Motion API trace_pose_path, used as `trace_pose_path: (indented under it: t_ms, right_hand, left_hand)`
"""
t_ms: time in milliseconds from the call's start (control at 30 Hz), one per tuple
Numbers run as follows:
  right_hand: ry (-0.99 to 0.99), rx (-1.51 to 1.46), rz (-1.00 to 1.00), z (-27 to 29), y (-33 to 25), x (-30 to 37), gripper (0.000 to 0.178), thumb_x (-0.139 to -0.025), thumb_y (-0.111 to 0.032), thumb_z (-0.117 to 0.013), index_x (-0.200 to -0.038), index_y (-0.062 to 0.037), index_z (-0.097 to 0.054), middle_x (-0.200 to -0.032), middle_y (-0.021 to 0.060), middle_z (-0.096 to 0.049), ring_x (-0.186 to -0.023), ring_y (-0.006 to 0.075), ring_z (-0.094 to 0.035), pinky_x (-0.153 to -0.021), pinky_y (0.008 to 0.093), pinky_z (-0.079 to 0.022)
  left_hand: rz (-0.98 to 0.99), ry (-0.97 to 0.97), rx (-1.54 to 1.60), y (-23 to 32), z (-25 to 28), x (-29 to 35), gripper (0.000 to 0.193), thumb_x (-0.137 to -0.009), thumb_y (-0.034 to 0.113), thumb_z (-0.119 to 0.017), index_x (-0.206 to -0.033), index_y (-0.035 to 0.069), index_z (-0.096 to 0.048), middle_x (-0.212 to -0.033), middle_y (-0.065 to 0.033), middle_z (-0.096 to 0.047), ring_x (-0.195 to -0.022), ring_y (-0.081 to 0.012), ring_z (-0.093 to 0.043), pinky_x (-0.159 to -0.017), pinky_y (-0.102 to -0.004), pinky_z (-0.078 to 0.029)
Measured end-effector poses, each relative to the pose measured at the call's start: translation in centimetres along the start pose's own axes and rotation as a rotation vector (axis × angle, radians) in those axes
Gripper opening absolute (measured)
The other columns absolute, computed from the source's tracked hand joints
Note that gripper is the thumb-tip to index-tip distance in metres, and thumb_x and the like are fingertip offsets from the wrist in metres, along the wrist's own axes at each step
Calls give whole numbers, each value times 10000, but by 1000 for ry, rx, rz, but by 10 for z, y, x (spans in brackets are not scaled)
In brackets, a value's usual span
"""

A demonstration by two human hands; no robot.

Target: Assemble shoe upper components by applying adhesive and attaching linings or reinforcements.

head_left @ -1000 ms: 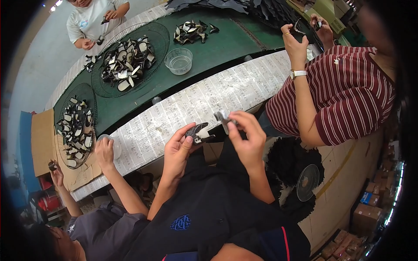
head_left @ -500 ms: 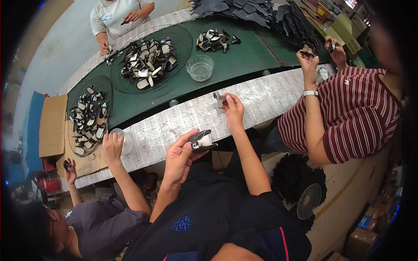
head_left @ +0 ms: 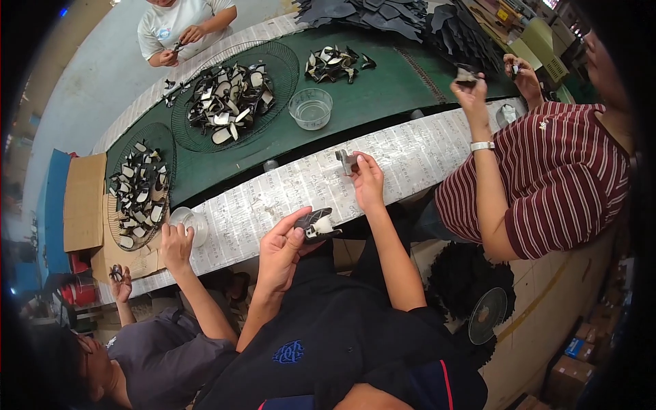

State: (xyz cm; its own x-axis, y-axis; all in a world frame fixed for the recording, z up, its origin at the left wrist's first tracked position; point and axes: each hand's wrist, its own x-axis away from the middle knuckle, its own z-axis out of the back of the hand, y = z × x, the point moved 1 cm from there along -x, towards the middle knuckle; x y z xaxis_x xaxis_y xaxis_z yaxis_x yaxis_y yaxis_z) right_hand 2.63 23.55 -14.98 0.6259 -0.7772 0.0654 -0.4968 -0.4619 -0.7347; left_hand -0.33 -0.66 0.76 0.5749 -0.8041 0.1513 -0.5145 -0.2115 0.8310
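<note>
Take the clear tub (head_left: 311, 109) on the green surface (head_left: 369, 89) as the landmark: the person's left hand (head_left: 280, 253) is nearer the body than it and slightly to its left, with fingers (head_left: 294, 236) closed around a dark piece (head_left: 319, 224), thumb on the near side, its white inner part turned into view. The right hand (head_left: 367, 181) is to the right of the tub and a little nearer the body, its fingers pinching a small grey piece (head_left: 345, 162) whose exact shape is hard to make out. The two held pieces are apart from each other. Between the tub and the person runs a pale, wrapped strip (head_left: 424, 150) along the near edge of the surface. Just beyond the tub lies a loose pile (head_left: 333, 63) of black-and-white pieces; to its left is a large wire basket (head_left: 285, 75) with a bigger heap (head_left: 229, 102) of the same kind, and farther left a smaller wire basket (head_left: 154, 130) holds more. Well beyond the tub, toward the right, dark flat sheets (head_left: 369, 17) are stacked. Co-workers sit around it: one in a striped shirt (head_left: 547, 178) to the right, one in a white shirt (head_left: 184, 31) beyond and left, each holding small dark pieces, and one in a grey shirt (head_left: 167, 355) nearer and left, with a hand close to a second clear container (head_left: 191, 225); whether it touches is unclear.
</note>
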Motion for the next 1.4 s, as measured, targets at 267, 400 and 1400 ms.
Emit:
trace_pose_path:
  t_ms: [267, 400, 1400]
  right_hand:
    - [-9, 25, 10, 2, 2, 0, 213, -981, -174, -550, -1128, -28, -601, -999, 54, -650, -843, 120, -610, -746, 314, -536]
    - [74, 243, 54, -13, -12, 16, 181, -977, -144, -544, -1092, -23, -615, -988, 37, -644, -843, 100, -596, -766, 263, -497]
    - [-586, 859, 98, -104, -174, 125, 102, -842, -45, -691, -882, 38, -646, -909, 86, -625, -764, 123, -579, -667, 230, -461]
  left_hand:
    - [9, 13, 13, -3, -2, 2, 464, -975, 188, -565, -1350, -60, -453, -1204, -155, -618, -1050, -231, -647, -911, -384, -554]
    - [6, 5, 13, -1, -5, 0, 467, -974, 190, -568, -1350, -61, -454, -1195, -145, -623, -1048, -213, -645, -907, -371, -555]
    - [130, -181, -2, 20, -18, 15, 478, -937, 119, -626, -1346, -76, -473, -1168, -128, -639, -1023, -131, -616, -884, -252, -495]
